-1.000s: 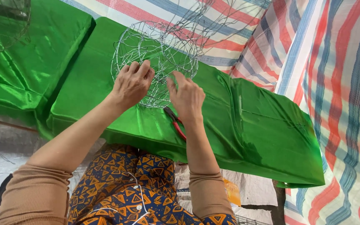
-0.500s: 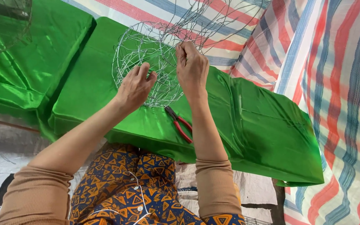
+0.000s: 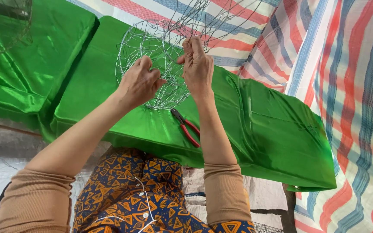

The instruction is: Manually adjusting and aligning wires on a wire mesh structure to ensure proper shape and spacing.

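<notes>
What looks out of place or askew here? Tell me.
Nothing looks damaged. The wire frame is held by the left hand and right hand, with loose wire ends sticking up. Red pliers lie on the green cloth, near its front edge.

A: Where is the camera?

B: On the person's head. It looks down past both arms at the green worktop point(image 3: 260, 129).

A: Is it close?

B: Yes. The left hand point(image 3: 139, 84) and right hand point(image 3: 197, 64) sit near the middle, and the lap is at the bottom.

A: Any other view?

B: No, only this one, so nothing is shared.
</notes>
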